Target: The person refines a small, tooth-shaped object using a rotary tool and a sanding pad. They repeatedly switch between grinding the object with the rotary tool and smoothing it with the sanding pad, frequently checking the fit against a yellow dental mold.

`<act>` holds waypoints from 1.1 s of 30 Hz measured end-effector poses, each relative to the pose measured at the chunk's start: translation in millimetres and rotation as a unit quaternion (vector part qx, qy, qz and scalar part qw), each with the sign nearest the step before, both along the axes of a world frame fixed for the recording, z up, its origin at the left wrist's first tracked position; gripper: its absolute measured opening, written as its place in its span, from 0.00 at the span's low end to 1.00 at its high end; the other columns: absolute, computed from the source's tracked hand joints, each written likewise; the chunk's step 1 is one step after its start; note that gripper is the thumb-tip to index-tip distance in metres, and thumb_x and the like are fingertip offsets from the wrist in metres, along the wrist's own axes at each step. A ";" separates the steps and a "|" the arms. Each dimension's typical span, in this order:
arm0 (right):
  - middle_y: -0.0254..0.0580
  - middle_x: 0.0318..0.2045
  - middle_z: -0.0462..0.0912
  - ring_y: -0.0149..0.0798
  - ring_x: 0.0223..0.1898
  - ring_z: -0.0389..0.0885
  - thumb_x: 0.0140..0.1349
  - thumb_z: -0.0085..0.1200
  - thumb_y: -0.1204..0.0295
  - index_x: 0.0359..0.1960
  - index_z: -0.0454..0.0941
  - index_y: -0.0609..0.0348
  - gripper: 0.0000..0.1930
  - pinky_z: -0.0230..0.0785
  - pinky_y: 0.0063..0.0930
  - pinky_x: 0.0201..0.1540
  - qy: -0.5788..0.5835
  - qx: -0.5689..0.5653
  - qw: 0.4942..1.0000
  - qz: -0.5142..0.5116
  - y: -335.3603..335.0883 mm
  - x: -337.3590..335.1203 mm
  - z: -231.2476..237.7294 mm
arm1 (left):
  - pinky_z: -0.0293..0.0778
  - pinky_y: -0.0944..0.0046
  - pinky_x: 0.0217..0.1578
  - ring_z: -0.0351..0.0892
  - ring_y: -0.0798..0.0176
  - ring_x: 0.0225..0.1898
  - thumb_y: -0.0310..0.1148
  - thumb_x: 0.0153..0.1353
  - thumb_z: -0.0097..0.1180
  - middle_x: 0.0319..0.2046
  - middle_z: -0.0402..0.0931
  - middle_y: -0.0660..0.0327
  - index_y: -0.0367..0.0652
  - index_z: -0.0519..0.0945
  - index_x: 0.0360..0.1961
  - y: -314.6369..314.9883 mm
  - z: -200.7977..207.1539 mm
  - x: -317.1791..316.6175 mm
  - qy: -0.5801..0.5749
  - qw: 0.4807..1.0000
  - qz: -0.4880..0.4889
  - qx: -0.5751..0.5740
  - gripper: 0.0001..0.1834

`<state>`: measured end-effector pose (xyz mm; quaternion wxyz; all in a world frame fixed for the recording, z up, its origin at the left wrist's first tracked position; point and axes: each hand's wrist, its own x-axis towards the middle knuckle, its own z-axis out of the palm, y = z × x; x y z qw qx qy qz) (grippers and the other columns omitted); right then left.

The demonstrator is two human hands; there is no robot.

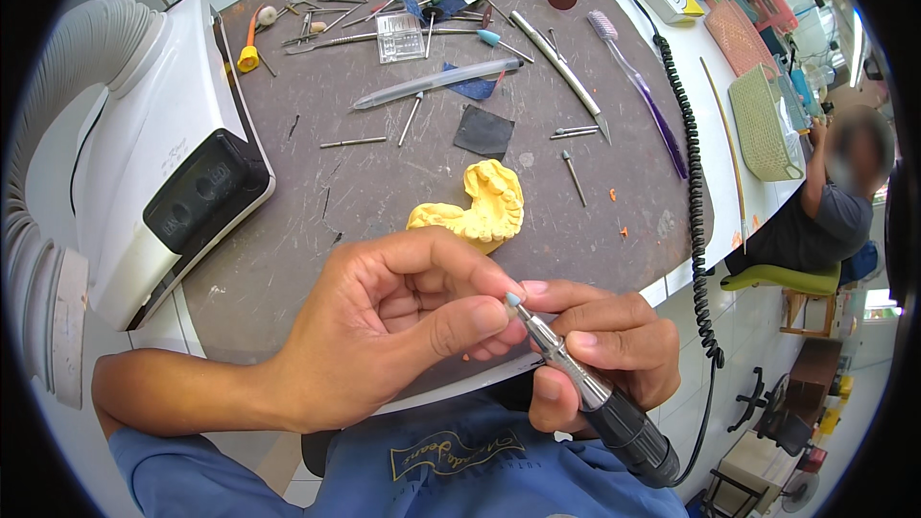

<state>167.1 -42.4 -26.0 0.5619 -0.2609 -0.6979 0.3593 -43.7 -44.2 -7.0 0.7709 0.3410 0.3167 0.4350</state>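
Observation:
My right hand (624, 341) is wrapped round a rotary handpiece (587, 382) with a silver nose and black body. Its small light-blue pointed tip (513, 300) faces up and left. The fingers of my left hand (384, 321) are pinched together at that tip. Whatever lies between them is too small or hidden to name. My right index fingertip comes close to my left fingertips there. Just beyond my hands, a yellow dental cast (491, 201) with a curved row of teeth sits on the grey-brown work mat (288, 278).
A white machine (173, 153) with a ribbed hose (77, 67) stands at left. Scattered burs, a clear pen-shaped tube (432, 84), a knife (566, 67) and a purple toothbrush (643, 96) lie beyond the cast. A black coiled cord (693, 182) hangs at right; another person (825, 201) sits beyond.

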 end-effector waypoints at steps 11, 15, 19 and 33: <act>0.54 0.38 0.87 0.60 0.51 0.90 0.54 0.76 0.81 0.47 0.75 0.61 0.22 0.89 0.44 0.46 0.018 -0.025 1.000 0.004 -2.7 0.6 1.4 | 0.85 0.63 0.46 0.87 0.64 0.42 0.25 0.73 0.60 0.43 0.84 0.52 0.33 0.78 0.50 1.2 4.0 1.2 0.006 1.000 -0.005 -0.002 0.09; 0.52 0.36 0.87 0.61 0.50 0.90 0.55 0.76 0.81 0.46 0.76 0.61 0.22 0.88 0.46 0.48 0.023 -0.028 0.999 0.002 -3.0 -0.1 0.8 | 0.85 0.63 0.46 0.87 0.64 0.42 0.25 0.74 0.60 0.42 0.84 0.52 0.33 0.78 0.50 0.4 4.1 3.0 0.003 1.000 0.005 -0.001 0.09; 0.51 0.35 0.87 0.61 0.49 0.90 0.55 0.76 0.80 0.46 0.76 0.61 0.21 0.87 0.48 0.50 0.025 -0.030 0.999 -0.002 -3.9 -1.1 2.4 | 0.85 0.63 0.46 0.87 0.64 0.42 0.25 0.74 0.60 0.42 0.84 0.52 0.33 0.78 0.50 0.5 6.4 3.5 0.004 1.000 0.005 -0.005 0.09; 0.51 0.34 0.88 0.60 0.49 0.90 0.55 0.76 0.79 0.45 0.76 0.61 0.20 0.87 0.48 0.50 0.034 -0.039 0.999 -0.005 -4.9 -2.8 1.2 | 0.84 0.63 0.45 0.86 0.65 0.41 0.24 0.74 0.59 0.41 0.84 0.52 0.33 0.78 0.50 -0.1 7.0 2.6 0.012 1.000 0.006 -0.009 0.08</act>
